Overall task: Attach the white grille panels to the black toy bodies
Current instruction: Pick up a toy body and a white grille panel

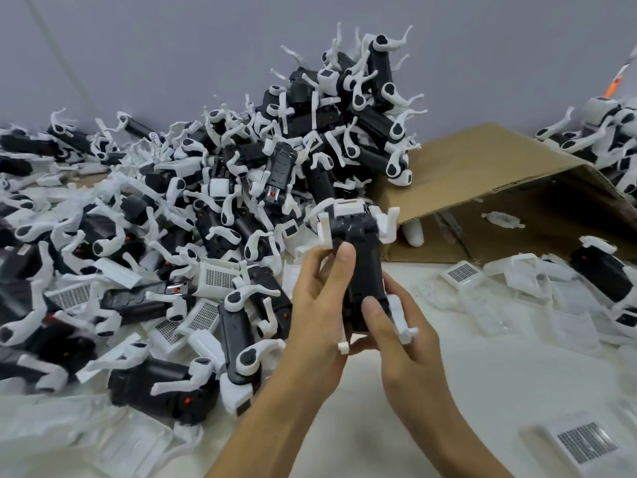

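Fig.: bench seen from head cam, L to R. Far L to centre: heap of black toy bodies (220,188) w/ white legs, too many and too tangled to count; piled highest at centre back against the grey wall (138,46). In the heap's front edge, approx. 5 loose white grille panels (218,278) show mesh faces. Centre: left hand (319,305) and right hand (396,326) both grip 1 black toy body (362,257), held upright above the white table (482,374); left thumb presses its side, right thumb lies on its lower face; fingers curled round it. R of centre: 1 cardboard box (482,174), lying on its side. R: 1 grille panel (463,274) before the box, 1 more grille panel (586,441) at bottom R.
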Demonstrator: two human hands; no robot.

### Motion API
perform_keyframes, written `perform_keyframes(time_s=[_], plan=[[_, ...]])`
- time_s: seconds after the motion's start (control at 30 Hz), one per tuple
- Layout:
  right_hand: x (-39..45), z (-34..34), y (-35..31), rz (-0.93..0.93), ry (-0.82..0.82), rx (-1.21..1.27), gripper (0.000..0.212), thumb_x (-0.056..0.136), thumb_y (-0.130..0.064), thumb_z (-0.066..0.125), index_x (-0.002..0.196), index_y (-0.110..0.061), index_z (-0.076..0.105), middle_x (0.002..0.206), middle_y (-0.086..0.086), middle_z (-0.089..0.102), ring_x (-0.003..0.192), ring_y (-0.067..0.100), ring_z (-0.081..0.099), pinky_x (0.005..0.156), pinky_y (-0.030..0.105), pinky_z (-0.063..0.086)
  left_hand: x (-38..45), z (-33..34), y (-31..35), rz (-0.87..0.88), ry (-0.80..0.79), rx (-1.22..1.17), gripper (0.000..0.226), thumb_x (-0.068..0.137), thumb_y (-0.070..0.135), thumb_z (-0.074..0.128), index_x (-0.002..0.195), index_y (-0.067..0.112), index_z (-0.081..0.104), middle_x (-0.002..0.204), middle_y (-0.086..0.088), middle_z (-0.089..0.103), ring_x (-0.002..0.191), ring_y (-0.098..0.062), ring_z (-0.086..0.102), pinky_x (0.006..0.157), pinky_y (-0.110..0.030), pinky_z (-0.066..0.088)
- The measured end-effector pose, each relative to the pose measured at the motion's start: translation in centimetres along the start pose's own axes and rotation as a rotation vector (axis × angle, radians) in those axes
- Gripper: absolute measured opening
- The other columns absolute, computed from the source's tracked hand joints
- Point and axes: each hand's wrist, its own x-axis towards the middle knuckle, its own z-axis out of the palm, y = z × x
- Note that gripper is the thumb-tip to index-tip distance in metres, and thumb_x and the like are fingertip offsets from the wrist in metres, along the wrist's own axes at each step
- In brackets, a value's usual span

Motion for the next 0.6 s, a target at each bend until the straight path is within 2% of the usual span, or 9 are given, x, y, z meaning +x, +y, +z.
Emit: perform_keyframes(time_s=[0.13, 0.27, 0.33, 0.4, 0.5, 0.6], plan=[[0.12, -0.06, -0.16, -0.011, -0.020, 0.001, 0.049, 0.091, -0.034, 0.057, 0.139, -0.021, 0.057, 0.111, -0.006, 0.074, 0.096, 0.018, 0.074, 0.067, 0.034, 0.062, -0.04, 0.09, 0.08, -0.029, 0.029, 0.016, 0.033, 0.085, 0.050, 0.065, 0.103, 0.023, 0.064, 0.092, -0.002, 0.069, 0.062, -0.015, 0.066, 0.043, -0.025, 0.047], [0.26, -0.35, -0.23, -0.009, -0.055, 0.052, 0.049, 0.090, -0.025, 0.057, 0.139, -0.018, 0.057, 0.113, -0.002, 0.074, 0.103, 0.020, 0.072, 0.068, 0.034, 0.062, -0.02, -0.01, 0.03, -0.044, 0.036, 0.054, 0.035, 0.084, 0.053, 0.064, 0.105, 0.025, 0.064, 0.098, -0.002, 0.071, 0.070, -0.016, 0.068, 0.056, -0.033, 0.053], [0.27, -0.52, -0.28, -0.010, -0.071, 0.063, 0.050, 0.089, -0.022, 0.057, 0.139, -0.018, 0.057, 0.115, -0.002, 0.074, 0.105, 0.021, 0.072, 0.068, 0.033, 0.062, -0.04, 0.08, 0.17, -0.047, 0.045, 0.053, 0.037, 0.081, 0.055, 0.065, 0.104, 0.025, 0.065, 0.098, -0.002, 0.070, 0.071, -0.017, 0.069, 0.057, -0.036, 0.055], [0.26, -0.62, -0.25, -0.010, -0.081, 0.056, 0.052, 0.088, -0.021, 0.056, 0.140, -0.020, 0.055, 0.115, -0.004, 0.073, 0.103, 0.020, 0.072, 0.069, 0.032, 0.062, -0.05, 0.12, 0.31, -0.035, 0.063, 0.045, 0.037, 0.080, 0.054, 0.066, 0.103, 0.025, 0.066, 0.095, -0.003, 0.069, 0.070, -0.018, 0.068, 0.054, -0.034, 0.054], [0.17, -0.60, -0.07, 0.000, -0.080, 0.052, 0.053, 0.085, -0.019, 0.055, 0.138, -0.024, 0.057, 0.109, -0.005, 0.074, 0.098, 0.020, 0.072, 0.067, 0.032, 0.062, -0.02, 0.20, 0.40, 0.012, 0.091, 0.016, 0.040, 0.082, 0.049, 0.066, 0.107, 0.018, 0.065, 0.094, -0.008, 0.066, 0.069, -0.023, 0.061, 0.040, -0.025, 0.043], [0.14, -0.43, 0.03, 0.009, -0.071, 0.060, 0.051, 0.086, -0.020, 0.055, 0.137, -0.021, 0.059, 0.108, -0.002, 0.074, 0.096, 0.022, 0.071, 0.066, 0.033, 0.061, -0.05, 0.26, 0.30, 0.026, 0.092, 0.001, 0.039, 0.082, 0.049, 0.066, 0.106, 0.017, 0.065, 0.090, -0.007, 0.065, 0.067, -0.022, 0.061, 0.039, -0.023, 0.041]])
